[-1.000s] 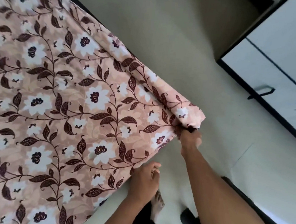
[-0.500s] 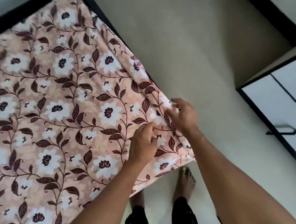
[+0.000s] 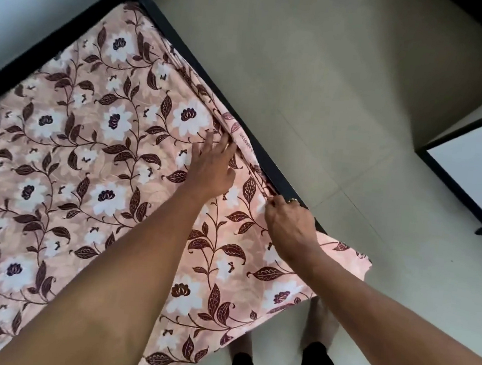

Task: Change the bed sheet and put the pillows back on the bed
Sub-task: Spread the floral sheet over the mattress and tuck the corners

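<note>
Left hand (image 3: 213, 166) now farther along creased floral sheet (image 3: 102, 169)

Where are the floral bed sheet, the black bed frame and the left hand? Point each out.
floral bed sheet (image 3: 88, 167), head view, flat top area.
black bed frame (image 3: 163, 25), head view, far side rail.
left hand (image 3: 211, 167), head view, back of the hand.

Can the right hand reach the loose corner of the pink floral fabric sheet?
Probably yes: the right hand pinches the pink floral fabric sheet nearby, and its loose corner lies uncovered beside the wrist.
</note>
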`<state>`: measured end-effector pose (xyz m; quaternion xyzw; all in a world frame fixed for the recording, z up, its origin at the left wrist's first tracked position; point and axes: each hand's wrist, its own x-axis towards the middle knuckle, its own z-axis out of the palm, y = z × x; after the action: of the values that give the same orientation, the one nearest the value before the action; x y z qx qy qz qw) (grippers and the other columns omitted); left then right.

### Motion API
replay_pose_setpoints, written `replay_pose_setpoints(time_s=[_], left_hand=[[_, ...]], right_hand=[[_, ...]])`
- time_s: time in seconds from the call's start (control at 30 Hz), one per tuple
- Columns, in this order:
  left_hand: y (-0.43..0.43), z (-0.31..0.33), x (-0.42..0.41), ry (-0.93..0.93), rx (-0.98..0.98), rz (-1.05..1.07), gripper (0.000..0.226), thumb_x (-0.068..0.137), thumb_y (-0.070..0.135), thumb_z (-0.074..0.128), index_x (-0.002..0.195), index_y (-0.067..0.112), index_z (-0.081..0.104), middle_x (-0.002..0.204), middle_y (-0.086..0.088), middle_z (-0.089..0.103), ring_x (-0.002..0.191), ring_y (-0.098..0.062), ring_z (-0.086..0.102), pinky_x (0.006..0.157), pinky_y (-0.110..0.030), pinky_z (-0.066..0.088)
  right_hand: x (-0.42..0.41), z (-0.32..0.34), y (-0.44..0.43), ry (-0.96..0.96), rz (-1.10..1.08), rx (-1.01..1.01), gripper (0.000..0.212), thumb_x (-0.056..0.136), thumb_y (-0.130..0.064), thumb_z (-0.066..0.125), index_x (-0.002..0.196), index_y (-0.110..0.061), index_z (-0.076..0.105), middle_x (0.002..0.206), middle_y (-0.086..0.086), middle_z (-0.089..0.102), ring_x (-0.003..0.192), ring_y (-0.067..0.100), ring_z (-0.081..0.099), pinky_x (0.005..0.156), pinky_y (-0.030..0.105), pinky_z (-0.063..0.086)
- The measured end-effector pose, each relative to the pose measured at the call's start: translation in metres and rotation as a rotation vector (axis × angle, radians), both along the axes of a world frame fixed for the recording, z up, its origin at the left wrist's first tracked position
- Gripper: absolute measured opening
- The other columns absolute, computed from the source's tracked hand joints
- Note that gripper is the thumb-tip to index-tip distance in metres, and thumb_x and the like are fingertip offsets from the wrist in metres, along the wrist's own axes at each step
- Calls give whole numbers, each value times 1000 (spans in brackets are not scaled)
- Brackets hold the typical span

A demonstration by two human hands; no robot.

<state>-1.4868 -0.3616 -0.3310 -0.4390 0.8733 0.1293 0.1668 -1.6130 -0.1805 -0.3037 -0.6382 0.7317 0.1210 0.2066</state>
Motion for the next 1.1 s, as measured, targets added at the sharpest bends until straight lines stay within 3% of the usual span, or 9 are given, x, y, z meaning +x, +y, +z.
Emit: replay_pose_setpoints(time_s=[0.17, 0.27, 0.37, 0.5, 0.6, 0.7, 0.8, 1.03, 1.1], left_hand=[[-14, -4, -17, -153, -27, -77, 58, 96, 51, 38, 149, 28, 45, 167, -2, 25, 156, -32, -8, 119, -68, -8], [-25, -4, -17, -199, 21, -131, 57, 97, 57, 36, 149, 34, 45, 167, 1, 25, 156, -33, -13, 116, -71, -12], [-43, -4, -9, -147, 119, -145, 46, 100, 50, 40, 145, 39, 48, 165, 6, 27, 156, -27, -14, 117, -69, -9], [-63, -3, 10, 348, 331, 86, 42, 95, 10, 57, 131, 30, 67, 151, 2, 52, 155, -17, 17, 125, -56, 3], [-59, -10, 20, 678, 214, 227, 41, 92, 0, 57, 129, 13, 68, 139, -9, 63, 140, -21, 49, 120, -42, 36], [-59, -19, 16, 290, -109, -84, 54, 96, 33, 52, 147, 16, 48, 153, -6, 47, 147, -27, 34, 119, -54, 30], [-67, -16, 6, -67, -96, -136, 64, 96, 60, 38, 150, 26, 41, 164, 1, 28, 154, -29, 13, 112, -72, 24], [-54, -14, -15, -245, -42, -75, 67, 98, 66, 18, 141, 29, 55, 164, 2, 25, 156, -32, 0, 103, -87, 0], [-48, -12, -16, -269, -56, -65, 65, 100, 60, 20, 147, 25, 48, 166, -2, 24, 156, -34, -2, 107, -83, 3]], right_hand=[[14, 29, -47, 38, -51, 192, 12, 96, -12, 62, 107, -16, 66, 87, -2, 66, 71, 19, 60, 73, 35, 54], [20, 28, -76, -166, -170, -24, 27, 95, -6, 58, 121, -8, 59, 107, 9, 62, 84, 23, 59, 69, 36, 53], [32, 5, -94, -393, -208, -117, 58, 93, -2, 48, 148, -6, 31, 143, 17, 48, 100, 27, 62, 77, 36, 57], [50, -25, -100, -402, -318, -54, 74, 104, -37, 37, 161, -8, 0, 167, 19, 21, 123, 37, 59, 101, 48, 52], [52, -31, -115, -342, -473, 55, 85, 100, -61, 35, 160, -9, 6, 153, 22, 43, 120, 38, 60, 98, 48, 52], [48, -24, -145, -291, -549, 209, 80, 99, -56, 34, 159, -6, 17, 148, 20, 51, 132, 37, 55, 105, 46, 47], [49, -25, -147, -300, -562, 242, 81, 100, -60, 35, 160, -9, 17, 152, 19, 48, 135, 36, 52, 107, 45, 45], [54, -3, -11, -165, -426, 126, 84, 105, -60, 25, 162, -9, -9, 171, 11, 8, 152, 34, 30, 124, 51, 28], [52, -6, 29, -157, -521, 210, 89, 102, -69, 21, 163, -11, -8, 170, 12, 17, 145, 33, 41, 118, 50, 38]])
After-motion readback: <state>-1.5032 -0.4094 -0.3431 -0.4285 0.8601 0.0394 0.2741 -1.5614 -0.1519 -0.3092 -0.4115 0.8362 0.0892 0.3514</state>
